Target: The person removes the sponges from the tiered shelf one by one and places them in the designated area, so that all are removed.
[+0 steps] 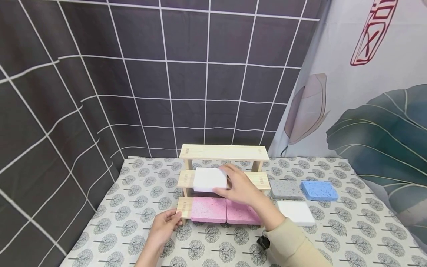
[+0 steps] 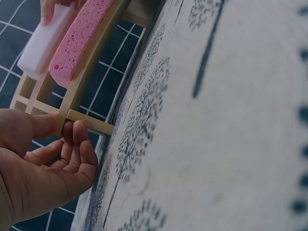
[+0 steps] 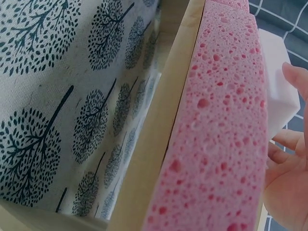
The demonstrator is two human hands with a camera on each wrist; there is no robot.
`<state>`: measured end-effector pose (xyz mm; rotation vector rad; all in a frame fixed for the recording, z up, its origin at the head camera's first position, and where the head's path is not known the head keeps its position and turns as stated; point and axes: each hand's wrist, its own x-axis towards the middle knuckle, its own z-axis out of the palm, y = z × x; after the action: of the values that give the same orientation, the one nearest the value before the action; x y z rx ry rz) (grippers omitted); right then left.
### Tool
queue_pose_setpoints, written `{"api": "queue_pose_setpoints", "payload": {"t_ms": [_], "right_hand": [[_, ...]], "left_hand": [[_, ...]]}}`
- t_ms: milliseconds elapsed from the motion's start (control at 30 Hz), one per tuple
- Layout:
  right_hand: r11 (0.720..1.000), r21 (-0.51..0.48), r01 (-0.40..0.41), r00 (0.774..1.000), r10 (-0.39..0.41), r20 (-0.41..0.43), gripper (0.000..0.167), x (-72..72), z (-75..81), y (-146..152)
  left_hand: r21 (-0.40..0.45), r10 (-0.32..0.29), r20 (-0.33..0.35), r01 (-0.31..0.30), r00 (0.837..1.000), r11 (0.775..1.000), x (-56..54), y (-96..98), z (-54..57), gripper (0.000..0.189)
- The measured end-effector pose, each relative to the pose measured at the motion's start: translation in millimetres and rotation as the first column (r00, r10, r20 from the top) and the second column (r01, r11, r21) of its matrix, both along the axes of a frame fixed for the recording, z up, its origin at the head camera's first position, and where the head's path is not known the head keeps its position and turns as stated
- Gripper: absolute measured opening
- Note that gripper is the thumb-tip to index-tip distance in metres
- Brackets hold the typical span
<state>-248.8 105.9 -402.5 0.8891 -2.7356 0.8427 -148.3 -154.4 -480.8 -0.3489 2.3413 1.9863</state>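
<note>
A three-step wooden rack [image 1: 223, 152] stands mid-table. On its middle step lies a white sponge [image 1: 208, 179], gripped at its right end by my right hand [image 1: 224, 181]. Two pink sponges [image 1: 208, 209] fill the bottom step side by side. My left hand [image 1: 175, 217] pinches the bottom step's left end between thumb and fingers. The left wrist view shows that hand [image 2: 65, 127] on the rack's edge [image 2: 72, 103], below the pink sponge [image 2: 79, 36] and white sponge [image 2: 43, 45]. The right wrist view shows a pink sponge [image 3: 226, 134] up close, with fingers [image 3: 294, 76] on the white sponge [image 3: 275, 72].
Right of the rack, a grey sponge [image 1: 285, 188], a blue sponge [image 1: 319, 190] and another white sponge [image 1: 296, 212] lie on the tree-patterned cloth [image 1: 140, 185]. A dark grid-patterned backdrop [image 1: 133, 74] closes off the back and left; a leaf-print curtain [image 1: 373, 111] hangs at the right.
</note>
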Motion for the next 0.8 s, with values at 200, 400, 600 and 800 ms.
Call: {"api": "queue_pose_setpoints", "payload": {"t_ms": [200, 400, 600, 800], "right_hand": [[1.000, -0.013, -0.007, 1.000, 0.007, -0.010, 0.081, 2.3, 0.4, 5.1], [1.000, -0.024, -0.007, 1.000, 0.007, -0.020, 0.080, 3.6, -0.4, 12.0], [0.998, -0.056, -0.007, 1.000, 0.006, -0.031, 0.076, 5.1, 0.7, 20.0], [0.997, -0.072, -0.012, 0.999, 0.009, -0.037, 0.072, 7.1, 1.6, 26.7]], "left_hand": [[-0.004, 0.003, 0.006, -0.003, 1.000, 1.000, 0.0, 0.1, -0.3, 0.038], [-0.003, -0.001, 0.003, 0.001, 1.000, 1.000, 0.5, 0.4, -0.5, 0.038], [-0.006, -0.002, 0.001, 0.002, 1.000, 1.000, 0.2, 1.0, -0.2, 0.037], [-0.009, -0.004, 0.001, 0.004, 1.000, 1.000, -0.4, 0.2, 0.2, 0.038]]}}
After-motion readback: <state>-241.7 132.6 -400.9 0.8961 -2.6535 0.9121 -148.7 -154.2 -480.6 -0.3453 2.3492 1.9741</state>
